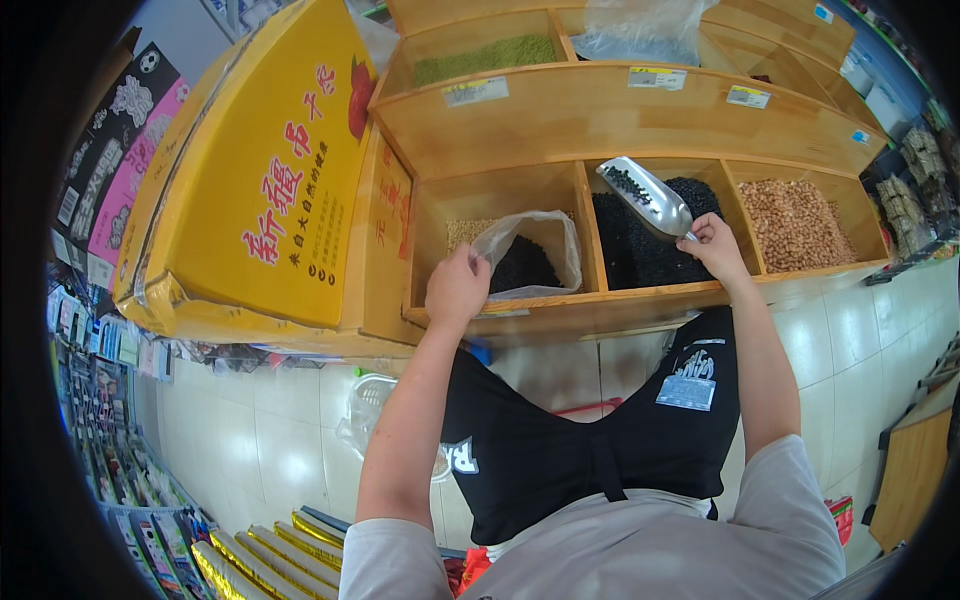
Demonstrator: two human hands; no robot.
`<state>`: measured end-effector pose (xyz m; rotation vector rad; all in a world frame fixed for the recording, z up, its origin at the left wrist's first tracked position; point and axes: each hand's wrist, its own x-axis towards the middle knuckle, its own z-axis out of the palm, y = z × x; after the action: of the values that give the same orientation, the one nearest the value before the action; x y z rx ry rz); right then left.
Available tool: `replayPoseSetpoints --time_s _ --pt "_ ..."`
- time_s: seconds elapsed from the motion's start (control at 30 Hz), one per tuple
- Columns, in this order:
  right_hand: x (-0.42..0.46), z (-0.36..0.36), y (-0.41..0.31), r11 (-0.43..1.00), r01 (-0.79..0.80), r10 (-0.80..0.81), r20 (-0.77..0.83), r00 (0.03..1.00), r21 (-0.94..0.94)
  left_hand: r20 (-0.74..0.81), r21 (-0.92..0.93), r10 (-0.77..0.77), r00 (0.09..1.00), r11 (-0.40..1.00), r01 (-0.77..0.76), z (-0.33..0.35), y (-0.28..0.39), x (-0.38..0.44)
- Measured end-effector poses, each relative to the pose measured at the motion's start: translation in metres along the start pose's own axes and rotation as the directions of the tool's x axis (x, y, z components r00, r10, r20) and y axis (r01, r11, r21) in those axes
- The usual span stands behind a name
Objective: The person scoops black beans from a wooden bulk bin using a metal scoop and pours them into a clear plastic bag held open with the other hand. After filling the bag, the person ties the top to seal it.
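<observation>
My left hand pinches the rim of a clear plastic bag, which stands open in the left compartment of a wooden bin. Black beans lie inside it. Under and behind the bag, pale beans or grains show. In my right hand is the handle of a metal scoop, tilted over the middle compartment, with some black beans in its trough. Below the scoop, more black beans fill that compartment.
Peanuts fill the right compartment. Wooden dividers separate the compartments. An upper tier holds green beans and a plastic bag. A large yellow cardboard box stands close on the left. A white basket sits on the tiled floor.
</observation>
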<state>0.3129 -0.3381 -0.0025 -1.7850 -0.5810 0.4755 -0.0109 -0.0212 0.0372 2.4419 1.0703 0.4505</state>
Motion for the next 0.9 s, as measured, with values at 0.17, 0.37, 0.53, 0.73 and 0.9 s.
replayPoseSetpoints --time_s 0.17,0.37,0.53,0.73,0.9 --pt "-0.009 0.000 -0.015 0.997 0.077 -0.076 -0.051 0.996 0.008 -0.003 -0.010 -0.016 1.000 1.000 0.016 0.000 0.001 -0.001" --pt "-0.042 -0.003 -0.127 0.959 0.203 -0.185 0.103 0.977 -0.199 -0.004 -0.015 -0.009 1.000 1.000 0.009 0.002 -0.001 0.000" --pt "-0.076 0.038 -0.202 0.571 0.398 -0.343 0.231 0.910 -0.718 0.002 -0.009 -0.012 1.000 1.000 0.012 0.000 -0.001 0.000" --pt "-0.078 0.074 -0.214 0.322 0.384 -0.205 0.332 0.921 -0.865 -0.024 -0.021 -0.016 1.000 1.000 0.015 0.001 -0.001 0.000" --pt "-0.086 0.034 -0.205 0.468 0.325 -0.256 0.225 0.940 -0.822 -0.022 -0.018 -0.019 1.000 1.000 0.018 0.004 -0.002 0.000"
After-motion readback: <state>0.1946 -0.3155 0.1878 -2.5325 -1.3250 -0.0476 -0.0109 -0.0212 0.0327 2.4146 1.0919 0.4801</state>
